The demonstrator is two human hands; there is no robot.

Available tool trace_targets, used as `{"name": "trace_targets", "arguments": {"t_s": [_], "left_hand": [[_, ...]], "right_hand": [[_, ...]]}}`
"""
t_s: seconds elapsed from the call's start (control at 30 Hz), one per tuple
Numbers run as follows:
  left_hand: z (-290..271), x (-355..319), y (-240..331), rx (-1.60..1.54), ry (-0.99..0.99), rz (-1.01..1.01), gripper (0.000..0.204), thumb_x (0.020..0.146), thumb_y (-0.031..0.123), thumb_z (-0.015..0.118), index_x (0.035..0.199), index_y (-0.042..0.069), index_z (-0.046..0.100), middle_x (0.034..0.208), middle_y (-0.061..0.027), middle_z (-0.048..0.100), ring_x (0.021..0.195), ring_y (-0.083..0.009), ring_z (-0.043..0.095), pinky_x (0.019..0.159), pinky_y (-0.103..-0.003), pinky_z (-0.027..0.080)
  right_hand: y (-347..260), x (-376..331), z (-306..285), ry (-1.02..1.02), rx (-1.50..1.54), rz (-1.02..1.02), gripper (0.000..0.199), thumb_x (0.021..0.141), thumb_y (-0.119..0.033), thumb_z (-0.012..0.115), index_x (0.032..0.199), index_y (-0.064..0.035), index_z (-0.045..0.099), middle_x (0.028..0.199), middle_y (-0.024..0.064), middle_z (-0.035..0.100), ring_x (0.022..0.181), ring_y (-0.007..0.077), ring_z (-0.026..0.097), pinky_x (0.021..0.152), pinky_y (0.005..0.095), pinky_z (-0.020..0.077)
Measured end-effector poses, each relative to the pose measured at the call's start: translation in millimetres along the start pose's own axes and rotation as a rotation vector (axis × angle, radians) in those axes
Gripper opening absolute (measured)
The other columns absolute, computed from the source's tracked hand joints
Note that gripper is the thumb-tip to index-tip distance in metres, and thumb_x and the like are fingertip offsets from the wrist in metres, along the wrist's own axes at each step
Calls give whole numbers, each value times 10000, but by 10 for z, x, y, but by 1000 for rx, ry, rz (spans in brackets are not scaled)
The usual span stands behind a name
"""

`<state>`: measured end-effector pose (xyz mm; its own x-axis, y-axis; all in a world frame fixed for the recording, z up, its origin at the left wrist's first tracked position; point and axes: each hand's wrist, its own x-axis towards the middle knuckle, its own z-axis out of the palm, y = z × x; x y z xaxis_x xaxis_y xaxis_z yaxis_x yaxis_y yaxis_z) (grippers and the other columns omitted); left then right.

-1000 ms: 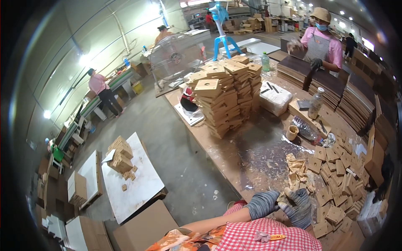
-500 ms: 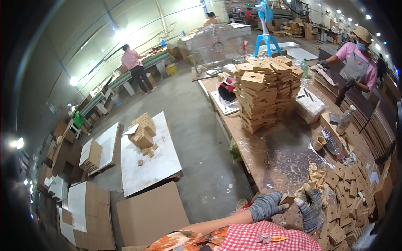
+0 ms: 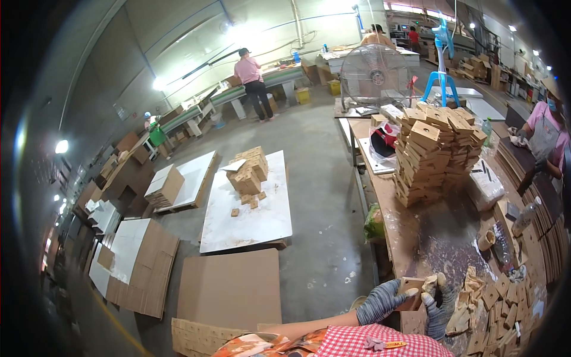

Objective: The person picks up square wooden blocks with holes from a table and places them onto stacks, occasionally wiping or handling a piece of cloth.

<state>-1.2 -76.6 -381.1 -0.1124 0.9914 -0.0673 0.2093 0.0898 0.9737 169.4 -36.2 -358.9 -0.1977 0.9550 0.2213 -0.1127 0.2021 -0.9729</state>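
– What in the left hand?
– A wooden block with a hole in it, clamped by gloved fingers at its near face. Low in the view, at the near end of the counter, just in front of a red-and-white checked apron.
– And with the right hand?
– Also gloved in grey, touching the same block at its right side. Impossible to tell whether gripping it or merely resting against it.
– Anything close by?
– Just right of that hand, a crumpled tan sheet, paper or cloth. Farther right, a loose heap of small wooden pieces.
– Farther up the counter?
– A short hollow tan cylinder near a clear bottle lying down. Beyond those, a white package with dark strips on top, near a tall, uneven stack of wooden blocks.
– Off to the left?
– A white board, low down, bearing a pile of blocks. Nearer, a flat brown cardboard sheet.
– Anyone else?
– At the right edge, a co-worker in a grey apron, beside stacked dark panels.
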Motion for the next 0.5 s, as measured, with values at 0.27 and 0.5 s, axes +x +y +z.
{"name": "trace_targets", "arguments": {"t_s": [0.27, 0.5], "left_hand": [[64, 29, 508, -402, 4, -107, 460, 880, 403, 647, 1124, 15, 615, 967, -31, 649, 855, -94, 570, 763, -269, 492], [116, 15, 528, -195, 138, -125, 384, 852, 299, 692, 1066, -12, 625, 911, -52, 665, 788, -90, 603, 693, -255, 516]], "right_hand": [[-227, -4, -97, 8, 14, -11, 421, 772, -58, 696, 1177, -41, 581, 1008, 35, 582, 898, 138, 552, 824, 289, 468], [-8, -201, -328, 39, -169, 70, 398, 748, -126, 759, 1109, -29, 621, 924, 91, 606, 859, 185, 603, 759, 292, 492]]}}
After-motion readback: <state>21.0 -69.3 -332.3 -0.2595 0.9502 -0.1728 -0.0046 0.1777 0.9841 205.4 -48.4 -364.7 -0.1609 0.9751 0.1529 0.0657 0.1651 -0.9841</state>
